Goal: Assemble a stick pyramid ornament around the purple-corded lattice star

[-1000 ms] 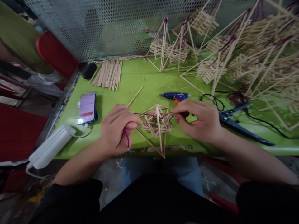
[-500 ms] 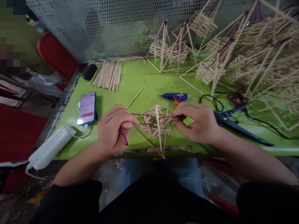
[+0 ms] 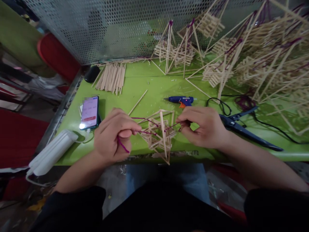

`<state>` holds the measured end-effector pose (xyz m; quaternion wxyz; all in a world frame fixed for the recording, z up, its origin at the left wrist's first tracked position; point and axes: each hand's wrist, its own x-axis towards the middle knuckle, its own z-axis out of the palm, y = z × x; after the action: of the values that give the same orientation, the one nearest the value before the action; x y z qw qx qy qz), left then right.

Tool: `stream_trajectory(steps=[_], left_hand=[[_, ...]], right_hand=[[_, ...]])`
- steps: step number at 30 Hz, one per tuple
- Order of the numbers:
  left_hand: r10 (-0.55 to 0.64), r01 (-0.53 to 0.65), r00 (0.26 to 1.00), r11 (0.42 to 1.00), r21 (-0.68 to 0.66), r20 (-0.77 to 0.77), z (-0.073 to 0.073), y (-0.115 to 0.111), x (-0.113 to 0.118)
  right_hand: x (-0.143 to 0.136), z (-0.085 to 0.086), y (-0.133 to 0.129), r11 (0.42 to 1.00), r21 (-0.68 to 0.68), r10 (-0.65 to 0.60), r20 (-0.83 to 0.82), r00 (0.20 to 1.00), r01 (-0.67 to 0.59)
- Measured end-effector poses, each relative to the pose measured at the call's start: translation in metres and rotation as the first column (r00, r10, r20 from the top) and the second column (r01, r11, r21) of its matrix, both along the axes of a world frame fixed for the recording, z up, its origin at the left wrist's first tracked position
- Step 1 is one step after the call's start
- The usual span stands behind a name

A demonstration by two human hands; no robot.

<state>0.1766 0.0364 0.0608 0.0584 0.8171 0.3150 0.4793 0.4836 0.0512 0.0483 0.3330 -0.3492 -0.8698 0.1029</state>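
Note:
Purple yarn (image 3: 147,132) stretches between my hands, through a small frame of wooden sticks (image 3: 163,132). My left hand (image 3: 113,135) pinches strands of it on the left, and a loose end hangs below the fingers. On the right, my right hand (image 3: 200,126) pinches other strands between thumb and fingertips. The frame has a lattice of short sticks inside longer sticks joined at corners. It stands at the table's near edge, between the hands. A blue glue gun (image 3: 180,100) lies just beyond my right hand.
Several finished-looking stick frames (image 3: 218,72) crowd the back right. Dark-handled cutters (image 3: 248,130) and a black cord lie right of my right hand. On the left are a lit phone (image 3: 89,112), a white power strip (image 3: 53,153) and a stick bundle (image 3: 111,78). A perforated metal panel (image 3: 125,29) stands behind.
My left hand has moved a little left, drawing the yarn outward. The stick lattice has shifted left and lower within its frame. My right hand has hardly moved.

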Motion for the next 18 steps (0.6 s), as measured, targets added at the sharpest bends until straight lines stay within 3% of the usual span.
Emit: stream_trajectory(steps=[3, 7, 10, 12, 14, 16, 18], left_hand=[[-0.005, -0.001, 0.998, 0.997, 0.082, 0.070, -0.001, 0.001, 0.001], [0.024, -0.023, 1.000, 0.999, 0.046, -0.012, -0.003, 0.005, 0.001], [0.076, -0.076, 0.995, 0.997, -0.009, -0.064, -0.002, 0.005, 0.000], [0.129, -0.135, 0.986, 0.990, -0.050, -0.107, -0.002, 0.005, 0.000], [0.201, -0.207, 0.971, 0.978, -0.036, -0.127, -0.003, 0.006, 0.000], [0.280, -0.282, 0.951, 0.959, 0.001, -0.130, -0.004, 0.009, -0.002], [0.338, -0.337, 0.936, 0.941, 0.031, -0.097, -0.005, 0.012, -0.007]], right_hand=[[0.000, -0.002, 0.001, 1.000, 0.006, 0.009, 0.033, 0.999, -0.010], [0.000, -0.001, 0.003, 1.000, -0.008, 0.017, 0.080, 0.997, -0.016], [0.009, 0.005, 0.011, 0.992, -0.082, -0.086, 0.138, 0.987, 0.098], [0.020, 0.008, 0.022, 0.943, -0.134, -0.268, 0.231, 0.935, 0.304], [0.031, 0.008, 0.035, 0.840, -0.158, -0.419, 0.420, 0.805, 0.519], [0.038, 0.007, 0.046, 0.770, -0.194, -0.429, 0.548, 0.718, 0.608], [0.039, 0.004, 0.054, 0.724, -0.243, -0.403, 0.611, 0.681, 0.646]])
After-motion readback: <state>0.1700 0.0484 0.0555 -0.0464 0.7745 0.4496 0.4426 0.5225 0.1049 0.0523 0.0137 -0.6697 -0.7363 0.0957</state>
